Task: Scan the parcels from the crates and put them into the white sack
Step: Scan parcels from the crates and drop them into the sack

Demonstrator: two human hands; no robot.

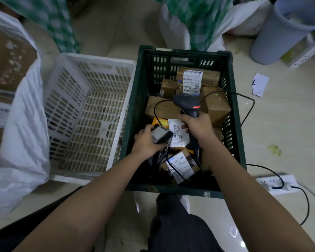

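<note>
1. Slatted crate [91, 99]: on floor, just left of parcel crate [235, 113], touching.
2. Sack [24, 124]: left of slatted crate, boxes inside.
3. Parcels [198, 79]: in parcel crate.
4. Bin [280, 33]: behind, right.
5. Power strip [278, 182]: floor, right of parcel crate.

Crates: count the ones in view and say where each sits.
2. The white crate sits on the floor at left, beside the white sack. The dark green crate, holding parcels, touches its right side, under both hands.
</note>
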